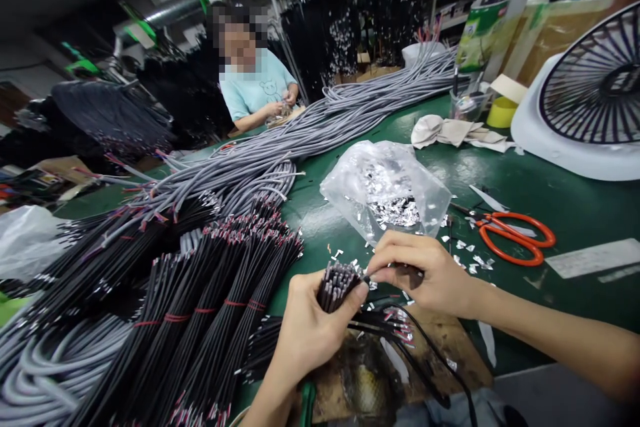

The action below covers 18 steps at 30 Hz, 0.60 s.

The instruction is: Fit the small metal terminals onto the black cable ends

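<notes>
My left hand (pixel 317 323) is wrapped round a bundle of black cables (pixel 337 290), whose cut ends point up and away. At the bundle's right edge, my right hand (pixel 425 273) is closed in a pinch, thumb and forefinger against a cable end. Something small and dark shows under its curled fingers, too hidden to name. Below both hands lie loose black cables with stripped red and white tips (pixel 400 327) on a worn wooden board (pixel 450 340). Just beyond the hands is a clear plastic bag (pixel 345 183) of small shiny metal pieces (pixel 400 210).
Orange-handled scissors (pixel 543 240) lie right of scattered metal pieces. Red-banded black cable bundles (pixel 200 320) fill the left side. Long grey cables (pixel 320 120) cross the green table (pixel 310 203). A white fan (pixel 540 140) stands at right; a person (pixel 257 90) sits across.
</notes>
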### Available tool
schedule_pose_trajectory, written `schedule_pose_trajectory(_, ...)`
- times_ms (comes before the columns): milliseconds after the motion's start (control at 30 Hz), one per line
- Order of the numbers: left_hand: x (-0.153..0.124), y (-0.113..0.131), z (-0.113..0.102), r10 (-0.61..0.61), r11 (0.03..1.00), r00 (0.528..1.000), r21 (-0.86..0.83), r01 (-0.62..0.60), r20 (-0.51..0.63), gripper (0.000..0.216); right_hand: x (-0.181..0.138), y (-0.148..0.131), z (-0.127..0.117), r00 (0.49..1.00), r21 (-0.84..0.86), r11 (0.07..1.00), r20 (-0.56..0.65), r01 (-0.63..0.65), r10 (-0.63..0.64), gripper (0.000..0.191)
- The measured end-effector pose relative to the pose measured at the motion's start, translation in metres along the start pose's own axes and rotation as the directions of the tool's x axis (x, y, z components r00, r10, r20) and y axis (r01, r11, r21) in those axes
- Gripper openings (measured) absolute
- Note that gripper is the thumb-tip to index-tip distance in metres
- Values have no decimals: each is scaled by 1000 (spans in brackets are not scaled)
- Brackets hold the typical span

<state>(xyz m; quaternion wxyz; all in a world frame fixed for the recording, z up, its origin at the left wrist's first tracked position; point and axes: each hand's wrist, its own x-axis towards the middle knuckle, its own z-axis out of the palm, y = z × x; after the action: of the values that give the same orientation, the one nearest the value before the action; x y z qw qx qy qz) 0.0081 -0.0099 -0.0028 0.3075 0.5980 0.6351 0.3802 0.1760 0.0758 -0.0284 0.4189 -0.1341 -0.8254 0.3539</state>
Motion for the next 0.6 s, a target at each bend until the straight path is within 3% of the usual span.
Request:
schedule_pose_trajectory(133,0,0,2,-1,999,1000,41,0,25,27,1,-2,7,972,42,972,-8,-232,233,13)
schedule_pose_trajectory(233,0,-1,5,14,997,999,71,-11,-36,22,1,-7,11,944,87,942,-36,-324,328,14)
schedule_pose_trajectory(467,3,-6,11,109,958,948,285,-21,-299,20,2,-15,10,950,66,954,-98,-291,297,16)
schedule_pose_trajectory(600,9,-10,7,38,978,975,206,8,-218,22,5,-5,-4,909,-98,949,-330,-300,253,10)
